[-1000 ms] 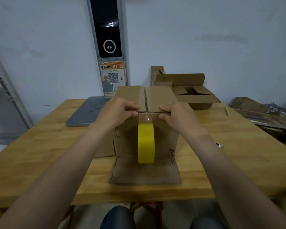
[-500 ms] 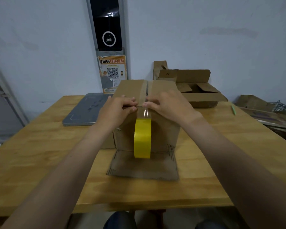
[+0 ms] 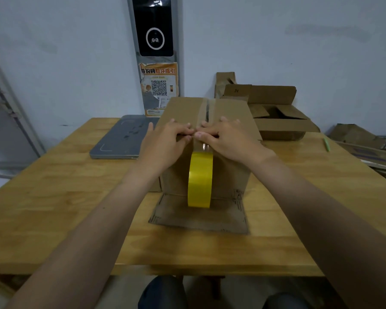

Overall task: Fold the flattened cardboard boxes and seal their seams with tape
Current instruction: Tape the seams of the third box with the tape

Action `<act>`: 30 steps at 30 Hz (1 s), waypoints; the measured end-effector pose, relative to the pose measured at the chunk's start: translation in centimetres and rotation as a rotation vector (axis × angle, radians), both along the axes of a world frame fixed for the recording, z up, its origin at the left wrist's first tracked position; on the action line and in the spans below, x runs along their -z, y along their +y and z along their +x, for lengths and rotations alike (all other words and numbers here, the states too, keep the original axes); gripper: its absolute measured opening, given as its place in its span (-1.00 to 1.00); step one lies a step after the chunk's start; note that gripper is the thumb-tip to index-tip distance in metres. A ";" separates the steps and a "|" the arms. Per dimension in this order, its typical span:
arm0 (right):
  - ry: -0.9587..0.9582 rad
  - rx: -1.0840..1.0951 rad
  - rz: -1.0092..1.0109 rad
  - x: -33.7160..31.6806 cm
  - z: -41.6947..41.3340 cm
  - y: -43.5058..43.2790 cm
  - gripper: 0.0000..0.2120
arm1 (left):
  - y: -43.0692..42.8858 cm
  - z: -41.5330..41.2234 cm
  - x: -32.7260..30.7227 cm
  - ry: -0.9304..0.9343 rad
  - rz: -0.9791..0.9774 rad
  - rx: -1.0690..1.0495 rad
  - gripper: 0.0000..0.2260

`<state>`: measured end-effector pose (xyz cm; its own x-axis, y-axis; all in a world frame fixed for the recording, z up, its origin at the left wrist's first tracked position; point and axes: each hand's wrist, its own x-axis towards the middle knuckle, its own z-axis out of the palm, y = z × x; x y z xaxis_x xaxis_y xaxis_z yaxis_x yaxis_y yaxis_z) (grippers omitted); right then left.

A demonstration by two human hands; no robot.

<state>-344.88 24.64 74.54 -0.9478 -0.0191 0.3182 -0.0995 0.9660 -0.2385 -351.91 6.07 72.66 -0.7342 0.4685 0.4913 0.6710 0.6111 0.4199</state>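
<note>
Now the left hand (image 3: 165,143) and right hand (image 3: 227,139), held apart on either side of the seam a second ago, are brought together at the near top edge of the box (image 3: 230,175). There the tape strip (image 3: 202,112) is bent over from the top seam. The seam is judged covered, and tearing the strip from the yellow tape roll (image 3: 200,179), which hangs against the box's front face, is taken as the step in hand. The strip is pinched between curled fingers (image 3: 185,131) from both sides, the tips of the two hands almost touching.
</note>
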 end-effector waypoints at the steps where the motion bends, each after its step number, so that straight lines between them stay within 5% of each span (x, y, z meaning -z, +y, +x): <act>1: 0.008 0.003 0.001 0.0 0.0 0.1 -0.56 | 0.1 0.2 -0.1 0.000 -0.008 -0.015 -0.74; 8: 0.034 -0.014 -0.017 -0.1 0.2 0.0 -0.49 | -0.5 2.3 -1.0 0.006 -0.160 -0.061 -0.66; 11: 0.030 -0.017 -0.010 -0.1 0.3 0.2 -0.46 | -1.2 4.1 0.1 0.053 -0.033 -0.225 -0.68; 17: 0.039 -0.022 -0.007 0.3 -0.2 0.2 -0.45 | -0.6 7.0 0.5 -0.721 0.372 0.003 -0.47; 27: 0.089 0.006 -0.074 0.4 0.0 0.3 -0.44 | 0.8 6.5 1.4 -0.753 0.272 -0.057 -0.38; 30: 0.102 0.009 -0.067 0.4 0.1 0.2 -0.42 | 0.8 5.7 3.9 -0.910 0.248 -0.074 -0.54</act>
